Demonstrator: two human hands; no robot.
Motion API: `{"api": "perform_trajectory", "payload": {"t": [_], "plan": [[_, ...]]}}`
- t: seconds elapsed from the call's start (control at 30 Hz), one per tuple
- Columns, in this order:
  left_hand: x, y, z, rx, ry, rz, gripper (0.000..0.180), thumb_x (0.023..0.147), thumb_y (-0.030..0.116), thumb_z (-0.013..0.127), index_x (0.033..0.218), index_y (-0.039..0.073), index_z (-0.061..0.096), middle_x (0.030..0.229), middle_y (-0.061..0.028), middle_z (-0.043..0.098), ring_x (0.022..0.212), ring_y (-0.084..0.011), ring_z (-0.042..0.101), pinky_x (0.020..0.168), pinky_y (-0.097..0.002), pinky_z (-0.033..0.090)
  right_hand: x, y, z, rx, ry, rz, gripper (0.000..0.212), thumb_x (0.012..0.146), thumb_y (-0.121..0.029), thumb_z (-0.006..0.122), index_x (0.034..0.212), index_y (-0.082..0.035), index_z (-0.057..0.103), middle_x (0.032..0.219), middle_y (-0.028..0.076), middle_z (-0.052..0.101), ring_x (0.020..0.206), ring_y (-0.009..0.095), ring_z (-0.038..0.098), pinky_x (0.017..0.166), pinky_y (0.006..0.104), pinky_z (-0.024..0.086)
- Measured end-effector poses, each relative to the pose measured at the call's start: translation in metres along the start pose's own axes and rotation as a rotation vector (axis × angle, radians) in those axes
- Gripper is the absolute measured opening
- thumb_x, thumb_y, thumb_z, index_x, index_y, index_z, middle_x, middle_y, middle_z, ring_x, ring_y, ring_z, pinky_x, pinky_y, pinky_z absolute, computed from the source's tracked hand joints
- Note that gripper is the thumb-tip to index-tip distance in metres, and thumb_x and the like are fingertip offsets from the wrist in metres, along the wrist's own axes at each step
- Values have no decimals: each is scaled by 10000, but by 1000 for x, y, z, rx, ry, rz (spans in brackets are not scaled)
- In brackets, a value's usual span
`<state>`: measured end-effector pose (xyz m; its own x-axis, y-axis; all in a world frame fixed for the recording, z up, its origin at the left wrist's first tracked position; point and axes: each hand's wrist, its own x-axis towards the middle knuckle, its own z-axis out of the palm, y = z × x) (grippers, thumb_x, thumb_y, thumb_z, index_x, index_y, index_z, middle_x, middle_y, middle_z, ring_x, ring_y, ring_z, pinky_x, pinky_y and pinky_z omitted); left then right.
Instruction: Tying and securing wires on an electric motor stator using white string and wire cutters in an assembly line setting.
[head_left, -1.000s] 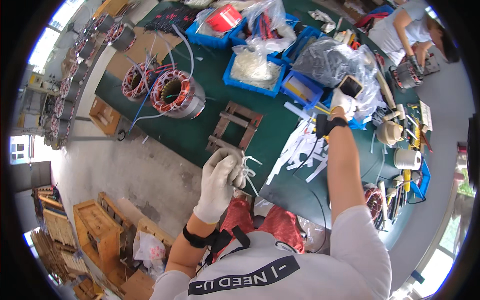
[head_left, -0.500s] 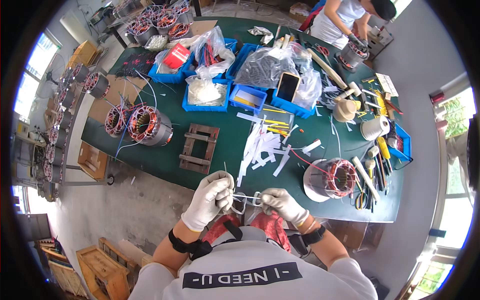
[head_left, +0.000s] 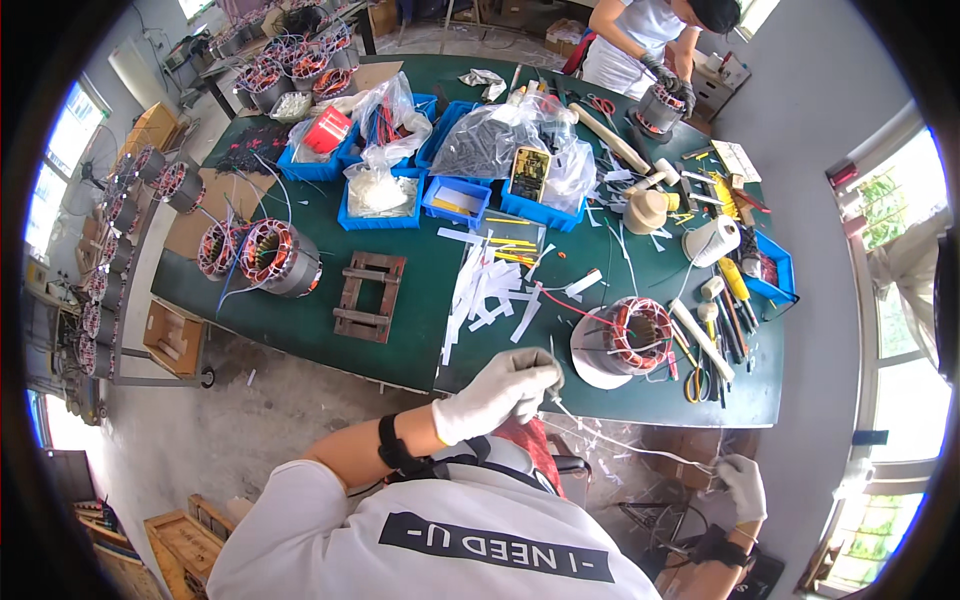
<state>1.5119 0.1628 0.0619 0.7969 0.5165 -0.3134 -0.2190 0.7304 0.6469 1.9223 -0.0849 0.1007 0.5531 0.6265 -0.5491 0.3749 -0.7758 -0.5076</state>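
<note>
A white cord stretches slantwise between my two hands, in front of the table's near edge. My left hand, in a white glove, pinches one end of it, and a thin needle-like tip sticks up past the fingers. Far out to the lower right, my gloved right hand has its fingers closed around the cord. Nearest on the table is a motor stator with orange windings, tilted on a white round base. A red wire and a white cord run from it.
White paper strips lie scattered beside a wooden frame. Blue bins with bagged parts stand behind. More stators sit at left, a cord spool and hand tools at right. A co-worker handles another stator at the back.
My right hand has swung far to the right and down, drawing the cord out long. My left hand has moved right. The whole view has shifted a little.
</note>
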Motion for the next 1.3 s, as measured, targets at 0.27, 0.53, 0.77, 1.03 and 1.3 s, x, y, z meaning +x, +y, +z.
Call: {"api": "perform_trajectory", "payload": {"t": [0.27, 0.53, 0.77, 1.03, 1.3], "plan": [[16, 18, 35, 10, 191, 294, 121, 966, 141, 582, 953, 20, 584, 795, -24, 574, 515, -52, 450, 488, -234, 408, -50, -171, 123, 8, 13, -772, 237, 722, -71, 794, 942, -20, 724, 807, 109, 676, 715, 214, 652, 684, 287, 508], [-2, 20, 44, 299, 285, 484, 90, 959, 111, 594, 938, 24, 602, 735, 15, 562, 569, -21, 454, 508, -204, 372, -53, -259, 169, 170, 199, -910, 162, 753, -36, 756, 894, 29, 709, 754, 87, 673, 671, 140, 607, 654, 272, 482], [-21, 19, 12, 444, 215, 478, 67, 962, 62, 541, 907, 28, 558, 723, 38, 520, 584, -3, 425, 510, -191, 357, -34, -227, 161, 338, 306, -912, 85, 837, -11, 624, 917, 3, 647, 820, 93, 660, 661, 176, 585, 629, 282, 460], [-18, -14, -113, 623, 627, 222, 151, 931, 122, 587, 804, 46, 562, 663, 41, 518, 560, -23, 448, 476, -226, 383, -44, -112, -38, 69, 1466, -513, 420, 1033, -315, 421, 1182, 30, 610, 872, 54, 573, 731, 150, 517, 668, 307, 439], [27, -70, -159, 857, 656, 97, 180, 903, 154, 615, 783, 23, 592, 667, -11, 607, 586, -82, 526, 539, -284, 429, 19, 77, -256, 202, 1262, -312, 385, 964, -378, 596, 1128, -36, 666, 855, 38, 578, 719, 98, 512, 623, 269, 443]]}}
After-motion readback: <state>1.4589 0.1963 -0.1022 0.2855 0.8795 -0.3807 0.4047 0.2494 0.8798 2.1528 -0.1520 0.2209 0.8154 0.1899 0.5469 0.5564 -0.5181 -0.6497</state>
